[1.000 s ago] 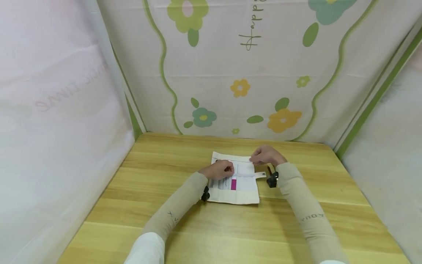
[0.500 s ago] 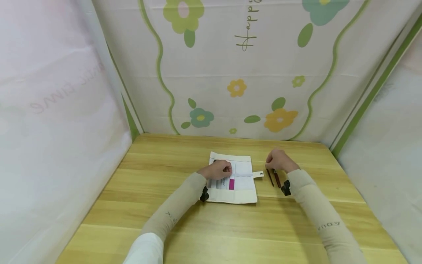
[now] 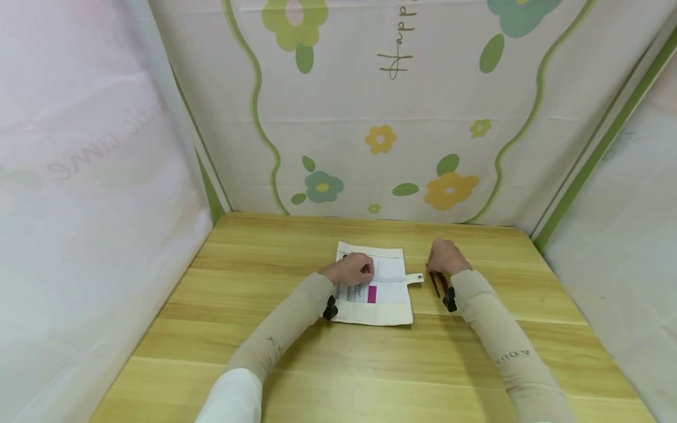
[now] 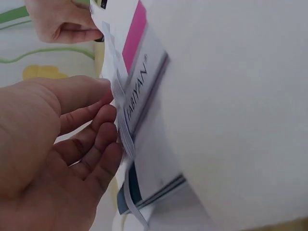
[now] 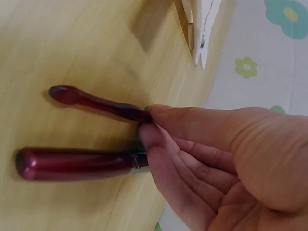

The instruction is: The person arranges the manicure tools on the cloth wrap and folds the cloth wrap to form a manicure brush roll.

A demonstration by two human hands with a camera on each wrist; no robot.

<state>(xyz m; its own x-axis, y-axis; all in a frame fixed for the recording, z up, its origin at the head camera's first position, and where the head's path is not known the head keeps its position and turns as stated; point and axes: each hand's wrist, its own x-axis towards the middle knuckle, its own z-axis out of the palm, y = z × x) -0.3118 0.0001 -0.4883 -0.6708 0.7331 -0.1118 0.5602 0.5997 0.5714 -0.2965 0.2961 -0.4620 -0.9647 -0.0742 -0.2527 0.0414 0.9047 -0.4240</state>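
Observation:
A cream fabric case [image 3: 381, 315] lies unfolded on the wooden table, with a grey elastic band [image 4: 124, 132] across it. Tucked under the band is a white packet [image 4: 153, 67] with a pink stripe and the print "FABIYAN". My left hand [image 3: 353, 270] pinches the band between thumb and forefinger, beside the packet. To the right of the case, my right hand [image 3: 445, 257] pinches the end of a slim dark-red stick [image 5: 103, 103] with a flattened, rounded tip. A thicker glossy dark-red handle [image 5: 77, 164] with a metallic section lies alongside it; its far end is hidden behind my fingers.
A tab with a snap button [image 3: 415, 278] sticks out from the case's right edge towards the right hand. Dark blue-edged flat items [image 4: 132, 185] sit under the band farther along. Flower-printed white cloth [image 3: 328, 141] encloses the wooden table [image 3: 370, 370] at the back and sides.
My right hand has moved right from the case's upper right corner to the two dark-red tools and now pinches the slim stick. The left hand has stayed at the band.

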